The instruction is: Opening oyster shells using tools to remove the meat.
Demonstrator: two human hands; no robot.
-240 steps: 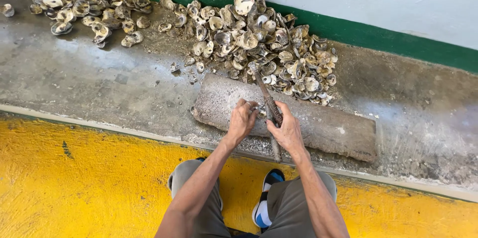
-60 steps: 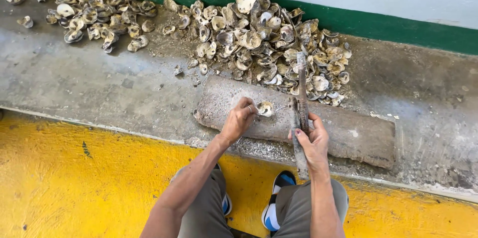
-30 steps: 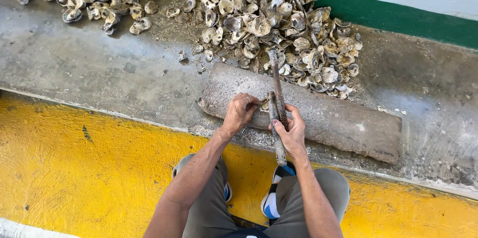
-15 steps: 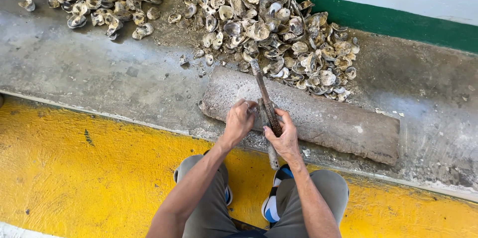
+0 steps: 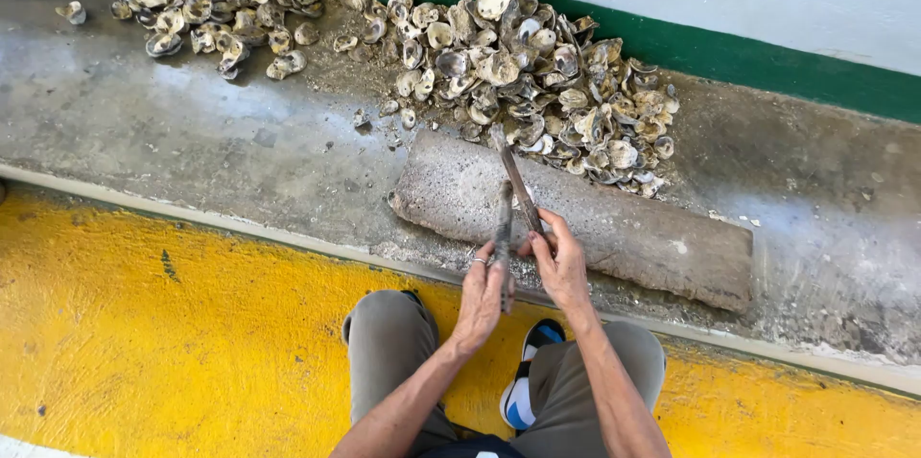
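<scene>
I squat in front of a long grey stone block (image 5: pixel 633 233) lying on a concrete ledge. My right hand (image 5: pixel 559 264) grips a long flat rusty blade (image 5: pixel 516 180) that slants up and left over the block. Next to it, my left hand (image 5: pixel 482 293) is closed around a dark narrow bar (image 5: pixel 503 220) held nearly upright, its top close to the blade. Both hands hover at the block's near edge. I cannot tell whether a shell is between them.
A large heap of oyster shells (image 5: pixel 518 70) lies just beyond the block, and a smaller heap (image 5: pixel 206 7) sits at the far left. Behind them runs a white wall with a green base stripe (image 5: pixel 767 60). My knees rest over yellow painted floor (image 5: pixel 173 324).
My left hand has drawn back off the top of the block toward me and now holds the dark bar upright. The right hand and blade have shifted slightly nearer as well.
</scene>
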